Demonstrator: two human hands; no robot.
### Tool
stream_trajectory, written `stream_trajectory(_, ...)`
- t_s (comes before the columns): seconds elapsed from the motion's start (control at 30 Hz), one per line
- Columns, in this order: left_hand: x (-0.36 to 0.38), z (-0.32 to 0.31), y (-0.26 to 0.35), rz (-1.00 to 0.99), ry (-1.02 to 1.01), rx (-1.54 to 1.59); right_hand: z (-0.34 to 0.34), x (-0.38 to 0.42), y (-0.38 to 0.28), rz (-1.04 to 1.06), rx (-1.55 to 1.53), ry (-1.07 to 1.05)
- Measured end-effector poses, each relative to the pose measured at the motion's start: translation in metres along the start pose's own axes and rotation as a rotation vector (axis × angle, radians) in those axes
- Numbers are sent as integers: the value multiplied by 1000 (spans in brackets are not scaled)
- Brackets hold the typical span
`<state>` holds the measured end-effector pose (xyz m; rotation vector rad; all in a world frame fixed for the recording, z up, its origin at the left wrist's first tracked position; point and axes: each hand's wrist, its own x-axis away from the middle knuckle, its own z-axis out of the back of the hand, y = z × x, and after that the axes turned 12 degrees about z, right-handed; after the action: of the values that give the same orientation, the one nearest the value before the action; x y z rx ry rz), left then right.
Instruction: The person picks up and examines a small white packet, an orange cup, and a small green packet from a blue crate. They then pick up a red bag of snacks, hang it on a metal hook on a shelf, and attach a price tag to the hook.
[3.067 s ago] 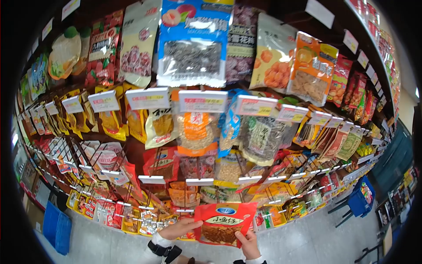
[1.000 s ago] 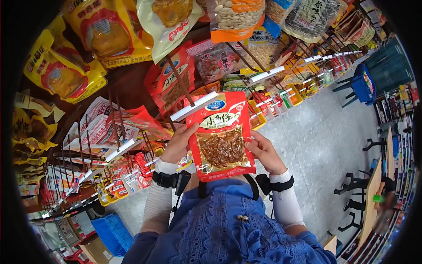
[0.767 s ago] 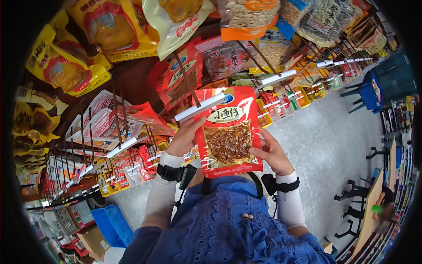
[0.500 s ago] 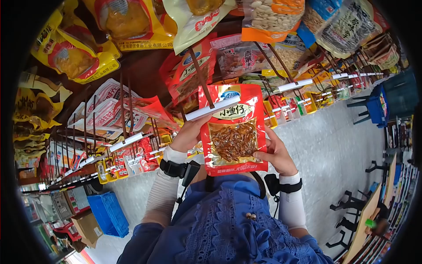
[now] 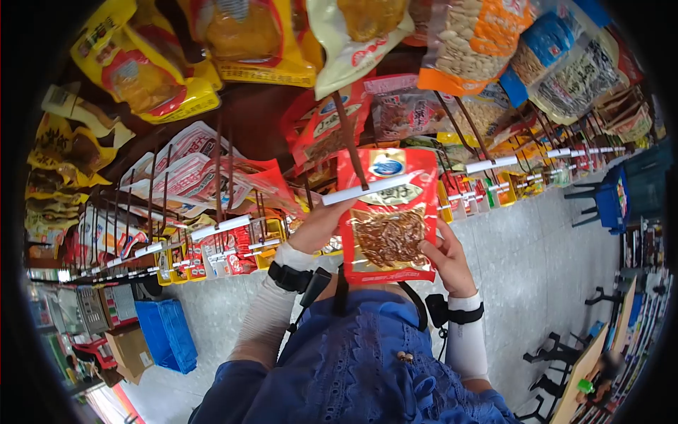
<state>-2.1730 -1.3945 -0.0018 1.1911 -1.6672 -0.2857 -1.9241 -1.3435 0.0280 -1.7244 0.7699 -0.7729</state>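
Observation:
A red snack packet (image 5: 394,237) with a window of brown contents faces me upright in front of my torso. My left hand (image 5: 321,225) holds its left edge, its fingertips hidden behind the packet and a white label strip (image 5: 367,189). On the lower right edge my right hand (image 5: 450,260) grips it, thumb on the front. A metal hook and the label strip cross in front of the packet's upper part. Behind it, a similar red packet (image 5: 328,124) hangs on the rack.
Yellow bags (image 5: 145,74) and an orange seed bag (image 5: 477,46) hang above. More hooks with white label strips run to both sides. A blue crate (image 5: 166,332) and a cardboard box (image 5: 131,352) stand lower left, a blue stool (image 5: 609,198) at right, a table (image 5: 590,374) lower right.
The rack and hanging bags appear shifted right and slightly down in view. The held packet is a little further right and lower, with both hands still on it.

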Motion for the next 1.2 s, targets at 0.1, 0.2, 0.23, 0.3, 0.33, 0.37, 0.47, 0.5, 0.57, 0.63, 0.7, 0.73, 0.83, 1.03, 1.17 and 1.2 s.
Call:
stream_trajectory(0.1, -1, -10, -2, 13, -4, -72, 8, 3, 10, 31, 61, 169)
stream_trajectory(0.2, -5, -14, 2, -53, 132, 131, 10, 10, 7, 62, 19, 211)
stream_trajectory(0.23, -2, -19, 6, -119, 174, 250, 14, 12, 12, 68, -10, 231)
stream_trajectory(0.3, -9, -17, 6, -180, 275, 305, 16, 17, 9, 65, -13, 239)
stream_trajectory(0.33, -16, -14, 5, -236, 383, 358, 16, 19, 7, 55, -21, 248)
stream_trajectory(0.37, -32, 3, -4, -221, 363, 354, 16, 19, 7, 58, -17, 253)
stream_trajectory(0.47, -36, 1, -1, -435, 590, 198, 17, 24, 8, 66, -18, 270)
stream_trajectory(0.5, -57, 14, -11, -654, 588, 201, 18, 25, 7, 59, 2, 258)
stream_trajectory(0.57, -48, 20, -8, -595, 477, 203, 18, 27, 7, 51, 17, 255)
stream_trajectory(0.63, -48, 19, -12, -610, 301, 263, 18, 28, 9, 76, -25, 273)
stream_trajectory(0.7, -48, 24, -15, -680, 455, 88, 21, 30, 11, 85, -25, 273)
stream_trajectory(0.73, -47, 24, -16, -751, 606, -84, 22, 31, 12, 97, -19, 266)
stream_trajectory(0.83, -37, 15, -17, -622, 399, 86, 27, 33, 14, 86, -44, 287)
stream_trajectory(1.03, 40, -57, 20, -612, -75, -59, 37, 33, 17, 97, -99, 287)
stream_trajectory(1.17, 49, -49, 17, -616, -143, -123, 40, 28, 18, 112, -97, 254)
stream_trajectory(1.2, 50, -48, 13, -635, -117, -106, 40, 27, 18, 125, -93, 245)
